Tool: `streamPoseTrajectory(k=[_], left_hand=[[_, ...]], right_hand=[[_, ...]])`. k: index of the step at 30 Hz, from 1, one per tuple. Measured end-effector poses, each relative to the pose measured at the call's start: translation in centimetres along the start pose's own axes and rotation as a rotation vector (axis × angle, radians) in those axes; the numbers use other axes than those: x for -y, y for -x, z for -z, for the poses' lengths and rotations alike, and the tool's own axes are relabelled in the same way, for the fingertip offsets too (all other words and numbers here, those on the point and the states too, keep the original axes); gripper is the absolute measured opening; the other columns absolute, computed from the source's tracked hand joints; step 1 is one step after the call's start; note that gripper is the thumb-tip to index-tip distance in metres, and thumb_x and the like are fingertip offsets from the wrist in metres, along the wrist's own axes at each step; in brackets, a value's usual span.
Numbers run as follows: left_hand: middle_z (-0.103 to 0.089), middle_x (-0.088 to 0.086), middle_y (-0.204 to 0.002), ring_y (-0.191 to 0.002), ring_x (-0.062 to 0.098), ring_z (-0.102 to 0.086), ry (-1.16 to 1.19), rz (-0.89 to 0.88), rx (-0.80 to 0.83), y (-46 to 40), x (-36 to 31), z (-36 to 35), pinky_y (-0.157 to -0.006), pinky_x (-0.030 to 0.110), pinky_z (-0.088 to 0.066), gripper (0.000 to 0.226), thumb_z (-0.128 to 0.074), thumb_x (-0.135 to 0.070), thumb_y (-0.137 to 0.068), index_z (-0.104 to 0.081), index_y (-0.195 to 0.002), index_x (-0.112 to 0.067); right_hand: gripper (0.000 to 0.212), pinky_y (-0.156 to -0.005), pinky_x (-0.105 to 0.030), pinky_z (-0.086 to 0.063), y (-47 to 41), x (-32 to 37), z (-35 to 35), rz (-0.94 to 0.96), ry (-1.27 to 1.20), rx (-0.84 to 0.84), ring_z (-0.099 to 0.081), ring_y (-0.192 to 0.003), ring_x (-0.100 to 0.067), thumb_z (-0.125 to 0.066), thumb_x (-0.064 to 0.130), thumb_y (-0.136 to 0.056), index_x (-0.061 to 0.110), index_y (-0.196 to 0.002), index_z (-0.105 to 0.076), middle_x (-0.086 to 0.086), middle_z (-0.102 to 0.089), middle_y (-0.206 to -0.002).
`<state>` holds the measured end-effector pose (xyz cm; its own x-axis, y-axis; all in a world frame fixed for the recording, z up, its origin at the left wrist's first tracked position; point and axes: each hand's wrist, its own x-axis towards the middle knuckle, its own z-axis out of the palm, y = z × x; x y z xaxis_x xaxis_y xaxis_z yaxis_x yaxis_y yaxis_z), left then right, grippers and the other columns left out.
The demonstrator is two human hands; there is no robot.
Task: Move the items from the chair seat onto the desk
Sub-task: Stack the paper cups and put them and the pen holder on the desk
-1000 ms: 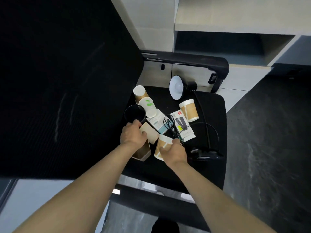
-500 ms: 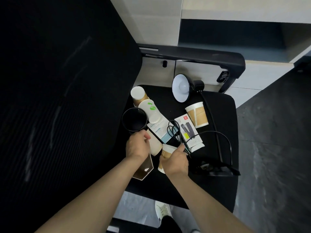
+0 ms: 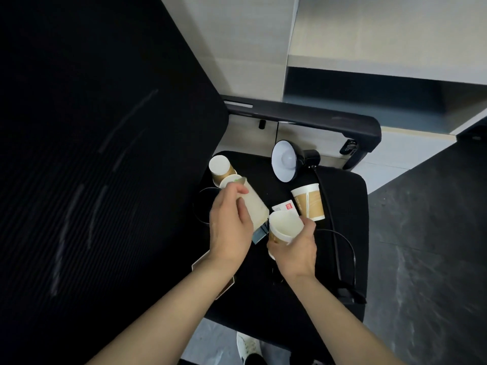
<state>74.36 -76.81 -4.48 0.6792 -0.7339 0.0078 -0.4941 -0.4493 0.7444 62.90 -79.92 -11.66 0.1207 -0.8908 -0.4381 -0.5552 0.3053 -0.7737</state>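
Note:
My left hand [image 3: 229, 224] is closed around a pale white cup [image 3: 255, 206], held tilted above the black chair seat [image 3: 345, 206]. To its right, my right hand [image 3: 295, 247] grips a brown paper cup [image 3: 285, 225] from below, mouth up. On the seat lie another brown paper cup [image 3: 308, 202] on its side, a cup [image 3: 220, 167] at the back left, a black desk lamp [image 3: 285, 160], a white box with a red mark [image 3: 284, 207] and a black cable [image 3: 347, 246]. A black mug [image 3: 202, 206] is partly hidden behind my left hand.
The chair's tall black mesh back [image 3: 92, 154] fills the left side. A black armrest [image 3: 303, 117] crosses behind the seat, with pale wooden furniture [image 3: 382, 35] beyond it. A brown hexagonal piece [image 3: 227, 285] lies under my left forearm. Dark floor [image 3: 427, 233] is on the right.
Both hands have risen from the seat, each with a cup in it. The right cup has turned mouth up. The view has come closer to the seat.

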Motion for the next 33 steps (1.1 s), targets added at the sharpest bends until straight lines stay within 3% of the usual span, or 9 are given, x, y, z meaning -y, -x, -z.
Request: streamPoseTrajectory(k=[4, 8, 14, 18, 20, 23, 29, 31, 33], left_hand=[[-0.061, 0.000, -0.109, -0.103, 0.017, -0.055, 0.014, -0.126, 0.026, -0.5, -1.8, -0.3, -0.090, 0.031, -0.047, 0.023, -0.049, -0.005, -0.091, -0.054, -0.113, -0.013], [-0.064, 0.005, -0.111, -0.106, 0.020, -0.056, -0.055, -0.194, 0.128, 0.1, -1.9, -2.1, -0.094, 0.038, -0.047, 0.021, -0.048, -0.006, -0.092, -0.060, -0.110, -0.007], [-0.064, 0.003, -0.100, -0.097, 0.018, -0.057, -0.022, -0.148, 0.105, -0.1, -2.7, -3.8, -0.081, 0.023, -0.044, 0.014, -0.050, -0.007, -0.092, -0.060, -0.101, -0.008], [-0.060, -0.009, -0.097, -0.093, 0.008, -0.056, 0.019, -0.116, 0.085, -0.7, -2.9, -4.2, -0.077, 0.005, -0.039, 0.011, -0.051, -0.008, -0.092, -0.060, -0.099, -0.011], [-0.065, -0.005, -0.100, -0.095, 0.009, -0.058, 0.027, -0.103, 0.134, -0.9, -2.6, -4.5, -0.079, 0.009, -0.043, 0.012, -0.053, -0.008, -0.091, -0.061, -0.099, -0.011], [-0.068, -0.005, -0.102, -0.097, 0.009, -0.061, 0.017, -0.053, 0.263, -0.6, -1.9, -5.3, -0.082, 0.017, -0.047, 0.014, -0.054, -0.006, -0.089, -0.064, -0.098, -0.013], [-0.065, -0.002, -0.102, -0.095, 0.004, -0.056, 0.025, 0.002, 0.328, -0.6, -1.1, -5.9, -0.077, -0.004, -0.037, 0.015, -0.059, -0.009, -0.087, -0.069, -0.095, -0.015], [-0.061, -0.001, -0.103, -0.098, 0.005, -0.052, -0.026, 0.001, 0.351, -1.1, -0.9, -5.8, -0.081, -0.001, -0.036, 0.015, -0.060, -0.015, -0.085, -0.071, -0.094, -0.019], [-0.061, 0.001, -0.106, -0.103, 0.012, -0.053, -0.103, 0.033, 0.275, -2.4, -0.2, -5.3, -0.089, 0.016, -0.042, 0.016, -0.059, -0.019, -0.085, -0.070, -0.096, -0.020]], right_hand=[[0.068, -0.091, -0.036, -0.051, -1.0, 0.7, 0.8, 0.109, 0.056, 0.071, -0.054, -0.111, -0.022, -0.082, 0.010, -0.066, 0.012, -0.123, -0.045, -0.006, -0.055, -0.118], [0.071, -0.088, -0.028, -0.047, -1.6, 0.6, 1.6, 0.182, 0.078, 0.119, -0.052, -0.106, -0.017, -0.085, 0.018, -0.061, 0.018, -0.122, -0.049, -0.004, -0.052, -0.116], [0.076, -0.093, -0.033, -0.049, -2.8, -0.5, 2.6, 0.177, 0.069, 0.163, -0.051, -0.113, -0.016, -0.086, 0.022, -0.061, 0.018, -0.126, -0.047, -0.001, -0.052, -0.121], [0.071, -0.082, -0.021, -0.044, -3.4, -1.1, 3.0, 0.199, 0.080, 0.169, -0.053, -0.106, -0.015, -0.086, 0.026, -0.060, 0.019, -0.121, -0.052, 0.001, -0.052, -0.115], [0.072, -0.077, -0.016, -0.042, -3.7, -0.9, 3.0, 0.199, 0.065, 0.183, -0.053, -0.101, -0.013, -0.086, 0.028, -0.059, 0.020, -0.122, -0.052, 0.002, -0.052, -0.112], [0.068, -0.082, -0.028, -0.051, -4.3, -0.1, 2.8, 0.168, -0.012, 0.212, -0.057, -0.101, -0.015, -0.083, 0.027, -0.060, 0.020, -0.121, -0.053, 0.000, -0.059, -0.111], [0.054, -0.080, -0.029, -0.051, -5.1, 0.4, 2.5, 0.178, -0.028, 0.229, -0.061, -0.094, -0.016, -0.077, 0.016, -0.066, 0.018, -0.115, -0.056, 0.001, -0.065, -0.098], [0.055, -0.076, -0.026, -0.051, -5.3, 0.1, 2.4, 0.157, -0.037, 0.236, -0.062, -0.091, -0.016, -0.080, 0.018, -0.064, 0.020, -0.113, -0.055, 0.002, -0.065, -0.097], [0.061, -0.076, -0.023, -0.050, -5.5, -0.1, 2.4, 0.137, -0.043, 0.212, -0.061, -0.092, -0.013, -0.084, 0.023, -0.061, 0.021, -0.114, -0.054, 0.004, -0.064, -0.100]])
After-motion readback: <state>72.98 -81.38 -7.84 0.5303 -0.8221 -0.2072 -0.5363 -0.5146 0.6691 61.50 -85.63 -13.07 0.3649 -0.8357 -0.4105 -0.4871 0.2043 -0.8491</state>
